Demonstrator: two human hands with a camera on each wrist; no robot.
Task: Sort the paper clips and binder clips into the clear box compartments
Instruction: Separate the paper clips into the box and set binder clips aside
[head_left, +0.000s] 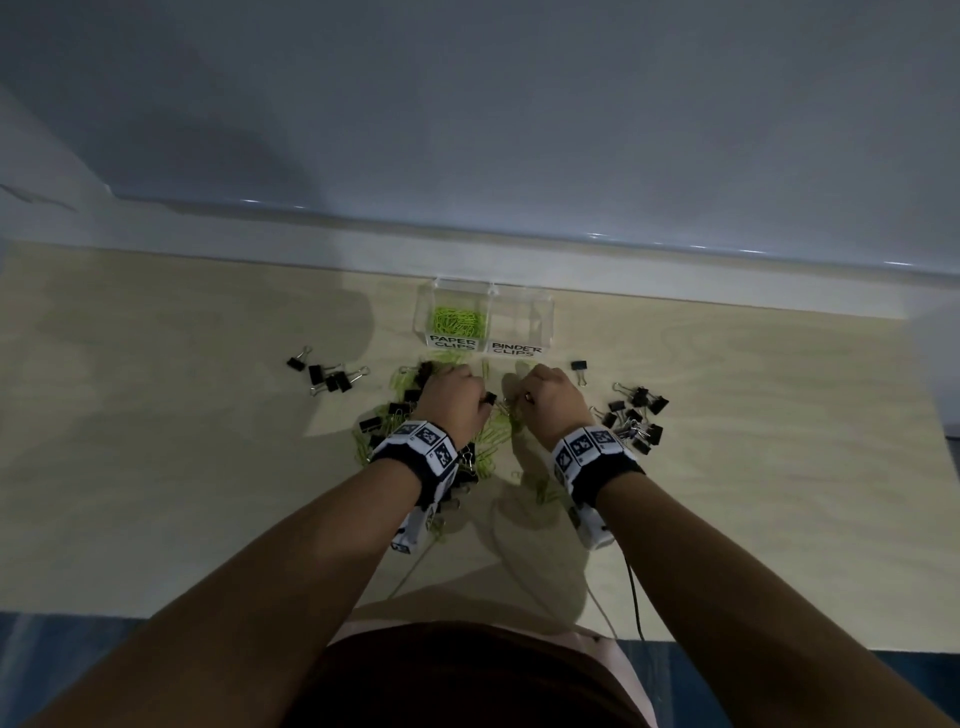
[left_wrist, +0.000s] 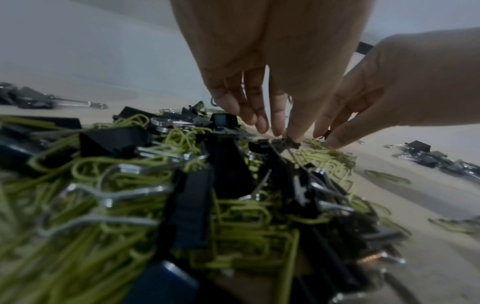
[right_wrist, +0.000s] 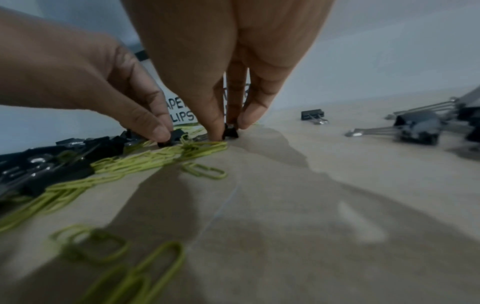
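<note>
The clear box (head_left: 543, 312) stands at the back of the table. Its left compartment, labelled PAPER CLIPS, holds green paper clips (head_left: 457, 319); the right one, labelled BINDER CLIPS (head_left: 516, 349), looks bare. A mixed pile of green paper clips (left_wrist: 124, 205) and black binder clips (left_wrist: 116, 139) lies under my left wrist. My left hand (head_left: 457, 397) pinches a black binder clip (right_wrist: 178, 135) at the pile's right edge. Just beside it, my right hand (right_wrist: 228, 125) pinches a small black binder clip (right_wrist: 230, 132) against the table.
A group of black binder clips (head_left: 328, 374) lies to the left and a larger group (head_left: 636, 415) to the right. One binder clip (head_left: 579, 366) sits alone near the box. Loose green paper clips (right_wrist: 205, 170) are scattered in front. A wall runs behind the table.
</note>
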